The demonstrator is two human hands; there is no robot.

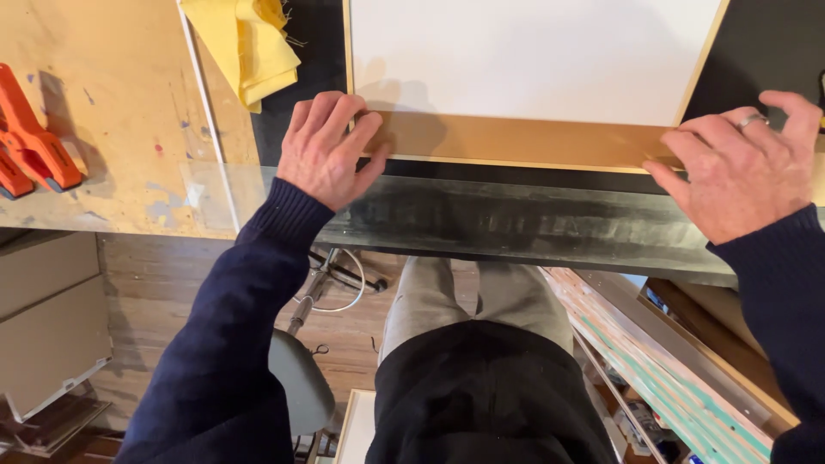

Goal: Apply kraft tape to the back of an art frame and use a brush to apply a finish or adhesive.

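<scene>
A white canvas in a light wooden frame (524, 142) lies flat on a black work surface (516, 219). My left hand (328, 148) rests palm down on the frame's near left corner, fingers together. My right hand (739, 167), with a ring on one finger, presses flat on the frame's near right corner. Neither hand grips anything; both lie on the wooden near edge. Dark blue sleeves cover both arms.
A yellow cloth (245, 43) lies at the back left of the black surface. Orange clamps (30, 137) sit on the paint-stained wooden table (112, 172) at far left. Below the table edge are a grey stool (301, 387) and stacked boards (679, 369) at right.
</scene>
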